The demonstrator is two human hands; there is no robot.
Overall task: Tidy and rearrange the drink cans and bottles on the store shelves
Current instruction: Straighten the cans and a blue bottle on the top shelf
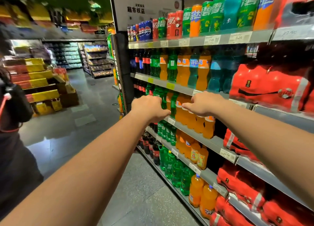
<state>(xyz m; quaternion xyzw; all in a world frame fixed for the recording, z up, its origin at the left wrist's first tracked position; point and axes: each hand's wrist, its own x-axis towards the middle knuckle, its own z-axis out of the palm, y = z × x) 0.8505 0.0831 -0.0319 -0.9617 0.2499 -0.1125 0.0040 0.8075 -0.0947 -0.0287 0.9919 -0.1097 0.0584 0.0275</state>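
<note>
Both mid-shelf: our left hand [149,107] at green bottles [173,106], right hand [203,103] over orange bottles [209,127]; we cannot tell grips. Red packs [268,88] right.

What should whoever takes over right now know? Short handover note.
Left hand: at the green plastic soda bottles on the third grey shelf down; fingers hidden, grip unclear.
Right hand: over the neighbouring orange plastic soda bottles, same shelf; grip unclear.
Done: bottles stand upright, grouped by colour.
Left: probably straighten this row; slim drink cans on the top shelf mix colours, may need sorting.
</note>
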